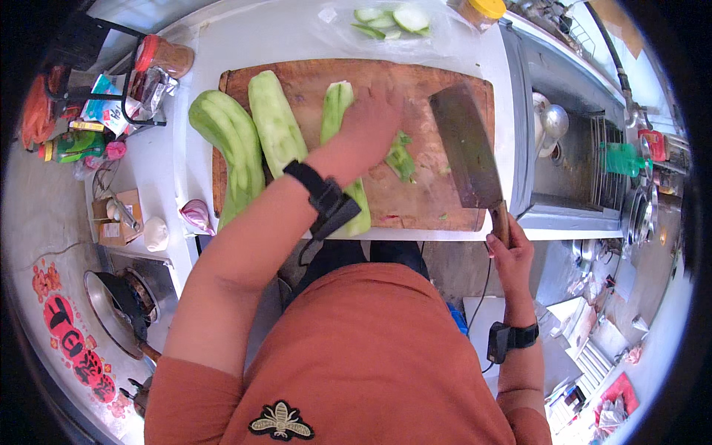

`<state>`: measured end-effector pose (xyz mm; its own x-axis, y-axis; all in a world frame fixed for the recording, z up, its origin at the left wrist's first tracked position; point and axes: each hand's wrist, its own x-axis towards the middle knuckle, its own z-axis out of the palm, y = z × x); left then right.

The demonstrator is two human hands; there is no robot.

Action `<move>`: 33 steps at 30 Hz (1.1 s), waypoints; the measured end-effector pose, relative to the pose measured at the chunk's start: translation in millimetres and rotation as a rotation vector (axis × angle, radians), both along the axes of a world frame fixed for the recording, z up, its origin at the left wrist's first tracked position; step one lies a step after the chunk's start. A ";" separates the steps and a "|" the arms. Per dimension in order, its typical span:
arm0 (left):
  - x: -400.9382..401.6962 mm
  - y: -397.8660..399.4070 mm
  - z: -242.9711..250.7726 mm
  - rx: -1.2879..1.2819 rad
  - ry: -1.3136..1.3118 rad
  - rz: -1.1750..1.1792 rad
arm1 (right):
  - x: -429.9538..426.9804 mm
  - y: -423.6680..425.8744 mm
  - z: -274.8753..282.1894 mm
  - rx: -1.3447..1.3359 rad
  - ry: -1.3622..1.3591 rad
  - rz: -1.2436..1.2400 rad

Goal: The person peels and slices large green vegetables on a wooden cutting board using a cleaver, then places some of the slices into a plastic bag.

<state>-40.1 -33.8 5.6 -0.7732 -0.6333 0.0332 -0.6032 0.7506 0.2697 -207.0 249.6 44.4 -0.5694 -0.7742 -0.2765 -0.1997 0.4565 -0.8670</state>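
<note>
My right hand point(513, 253) grips the wooden handle of a cleaver point(467, 147), whose broad blade lies over the right side of a wooden cutting board point(423, 214). Blurred, my left hand point(378, 114) reaches over the board beside a narrow green gourd piece point(336, 105); whether its fingers touch anything cannot be told. My forearm covers part of that piece. Left of it are a pale peeled gourd point(275, 119) and a curved green gourd point(231, 139) that overhangs the board's left edge. Green scraps point(401, 161) lie near the board's middle.
Beyond the board, gourd slices point(411, 18) rest on clear plastic near a yellow-lidded jar point(481, 11). A sink point(578, 178) is at the right. A red onion piece point(196, 215) sits by the board's left corner. Farther left are a red-lidded jar point(167, 57) and a wok point(105, 311).
</note>
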 end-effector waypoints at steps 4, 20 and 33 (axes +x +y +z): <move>-8.2 -16.0 4.6 0.339 -0.233 -0.167 | -4.0 12.4 -12.4 0.099 -0.410 -0.207; 1.6 28.6 -20.2 0.497 -0.062 -0.106 | 75.7 12.3 -64.7 0.043 -0.745 -0.110; 13.1 8.8 37.4 0.432 0.458 -0.206 | 59.0 -24.0 4.0 -0.050 -0.908 -0.209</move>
<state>-27.1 -25.0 43.0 -0.8478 -0.5044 0.1635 -0.2120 0.6052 0.7673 -148.0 225.6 48.4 -0.2806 -0.7038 -0.6526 0.6460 0.3644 -0.6708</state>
